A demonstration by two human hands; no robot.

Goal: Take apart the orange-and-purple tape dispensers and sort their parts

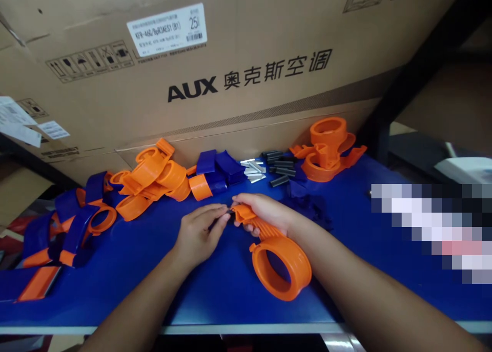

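My right hand [269, 211] is wrapped round the handle of an orange plastic tape dispenser [303, 270], whose large ring hangs toward me. My left hand [200, 234] pinches a small dark piece [231, 212] against the dispenser's narrow end; the fingers cover most of it, so its exact shape is hidden. Beyond the hands lie short black tubes [282, 165] and thin silver metal strips [253, 170]. Blue plastic covers [226, 166] are stacked to the left of the strips.
More orange dispenser bodies [148, 175] are heaped at left, others [326, 142] at right. Blue-and-orange assembled pieces [79, 231] line the left side. Small dark blue parts [307, 203] lie behind my right wrist. A large cardboard box [249, 111] backs the blue tabletop [215, 306].
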